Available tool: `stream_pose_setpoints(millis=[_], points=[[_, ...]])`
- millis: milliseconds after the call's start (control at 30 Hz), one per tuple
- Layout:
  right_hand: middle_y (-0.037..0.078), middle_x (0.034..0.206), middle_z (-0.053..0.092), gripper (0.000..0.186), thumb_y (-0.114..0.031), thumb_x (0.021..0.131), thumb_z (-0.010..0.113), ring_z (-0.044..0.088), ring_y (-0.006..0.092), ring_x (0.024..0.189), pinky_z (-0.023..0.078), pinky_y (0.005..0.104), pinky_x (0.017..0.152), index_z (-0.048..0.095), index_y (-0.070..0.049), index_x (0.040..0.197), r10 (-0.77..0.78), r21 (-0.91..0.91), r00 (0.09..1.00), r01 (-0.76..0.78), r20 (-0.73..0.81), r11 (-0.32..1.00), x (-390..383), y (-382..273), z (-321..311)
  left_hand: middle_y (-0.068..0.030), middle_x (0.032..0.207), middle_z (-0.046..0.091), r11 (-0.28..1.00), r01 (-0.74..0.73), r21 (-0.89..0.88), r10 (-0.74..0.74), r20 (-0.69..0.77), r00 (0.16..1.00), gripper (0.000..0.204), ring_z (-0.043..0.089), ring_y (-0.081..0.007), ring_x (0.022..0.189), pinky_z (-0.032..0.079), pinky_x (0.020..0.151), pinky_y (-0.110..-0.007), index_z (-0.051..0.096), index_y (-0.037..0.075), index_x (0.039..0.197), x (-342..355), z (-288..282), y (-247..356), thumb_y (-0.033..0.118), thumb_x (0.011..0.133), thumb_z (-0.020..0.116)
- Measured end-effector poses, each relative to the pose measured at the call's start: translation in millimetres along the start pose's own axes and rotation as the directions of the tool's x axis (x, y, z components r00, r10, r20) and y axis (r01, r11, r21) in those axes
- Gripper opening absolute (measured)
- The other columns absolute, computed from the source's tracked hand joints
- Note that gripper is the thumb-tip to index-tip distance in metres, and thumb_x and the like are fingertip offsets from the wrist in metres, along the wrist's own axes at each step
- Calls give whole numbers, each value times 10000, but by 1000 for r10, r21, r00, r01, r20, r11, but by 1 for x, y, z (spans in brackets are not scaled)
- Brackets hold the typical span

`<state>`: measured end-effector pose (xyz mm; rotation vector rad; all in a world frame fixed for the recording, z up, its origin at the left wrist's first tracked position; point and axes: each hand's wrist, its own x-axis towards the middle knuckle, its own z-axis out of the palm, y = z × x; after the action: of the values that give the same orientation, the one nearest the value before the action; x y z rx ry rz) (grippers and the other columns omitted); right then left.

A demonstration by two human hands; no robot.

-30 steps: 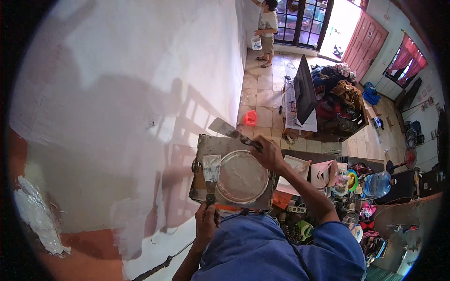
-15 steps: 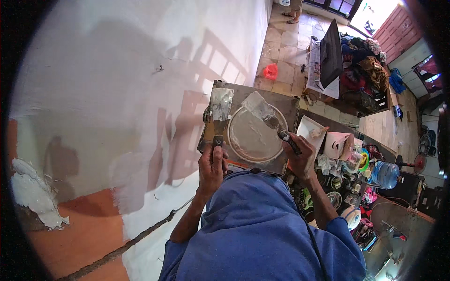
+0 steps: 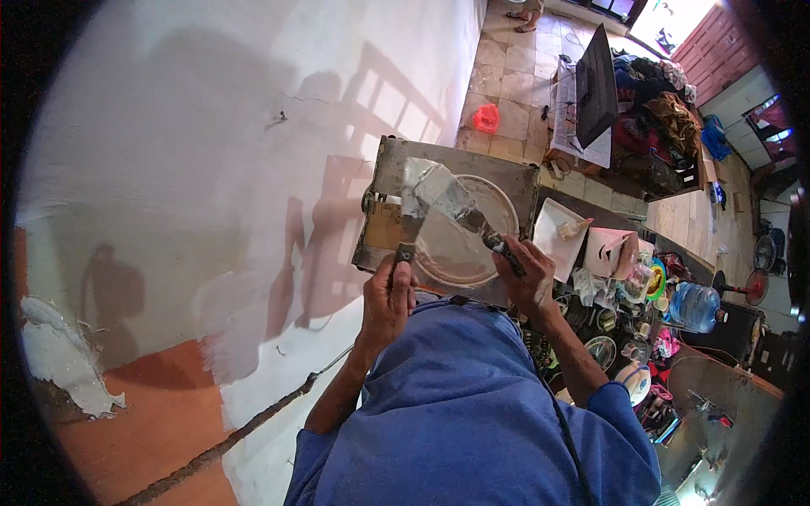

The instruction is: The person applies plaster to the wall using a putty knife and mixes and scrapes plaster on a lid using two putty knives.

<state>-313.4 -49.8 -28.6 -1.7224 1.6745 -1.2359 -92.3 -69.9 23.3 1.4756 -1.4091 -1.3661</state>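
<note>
My left hand [image 3: 387,300] grips the dark handle of an upright putty knife [image 3: 406,253], its blade smeared with pale paste. My right hand [image 3: 529,274] holds a second putty knife [image 3: 498,244] slanting up-left, its paste-coated blade overlapping the first one. Both blades sit over a round container of pale compound [image 3: 456,257] on a dusty metal platform [image 3: 396,160] in front of my body, partly hiding it.
The wall [image 3: 169,126] on my left has a white patch [image 3: 59,354] and orange paint. Cluttered household items [image 3: 620,278] crowd my right. A screen [image 3: 597,84], a clothes pile [image 3: 666,118], a red bag [image 3: 486,118] and another person's legs [image 3: 527,17] are farther off.
Both my hands and knives have come closer together; the right blade swung down, then moved left onto the left blade. The view has tilted downward, cropping most of the other person.
</note>
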Motion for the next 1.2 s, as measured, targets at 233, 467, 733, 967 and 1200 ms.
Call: stream_pose_setpoints(millis=[233, 467, 733, 967, 1200], points=[[130, 774, 580, 308, -105, 721, 652, 589, 275, 655, 482, 342, 546, 575, -46, 1014, 10, 31, 997, -12, 75, 999, 11, 4, -8, -18, 569, 446, 984, -91, 152, 88, 31, 996, 348, 428, -71, 436, 352, 390, -238, 471, 29, 871, 0, -6, -10, 365, 906, 388], [138, 840, 596, 324, -79, 710, 657, 599, 279, 702, 487, 347, 586, 575, -35, 1021, -21, 4, 994, 21, 104, 1000, 19, 16, -5, -32, 541, 443, 965, -140, 223, 129, 63, 990, 359, 458, -106, 468, 373, 427, -276, 494, 14, 901, 2, -11, -12, 357, 905, 388], [140, 839, 612, 301, -67, 709, 665, 599, 243, 703, 472, 300, 597, 589, -11, 996, 8, 193, 1000, -4, -24, 981, 15, 15, -11, -17, 554, 443, 990, -70, 120, 66, 40, 997, 326, 415, -63, 436, 349, 393, -231, 474, 23, 827, -1, -6, -11, 327, 908, 391], [117, 753, 589, 295, -45, 708, 651, 575, 233, 635, 457, 306, 553, 585, -16, 994, 10, 106, 999, -6, -32, 994, -5, 15, -24, 1, 606, 456, 995, -79, 52, 79, 13, 997, 317, 397, -34, 441, 340, 389, -199, 493, 27, 926, 1, -6, -9, 325, 912, 385], [115, 728, 562, 331, -29, 702, 651, 532, 209, 590, 428, 290, 520, 568, -4, 1020, -85, 85, 996, 87, -27, 993, -1, 16, -16, -15, 653, 481, 992, -97, 80, 94, 46, 995, 327, 393, -33, 427, 330, 368, -193, 474, 34, 1068, 0, -6, -11, 308, 916, 380]])
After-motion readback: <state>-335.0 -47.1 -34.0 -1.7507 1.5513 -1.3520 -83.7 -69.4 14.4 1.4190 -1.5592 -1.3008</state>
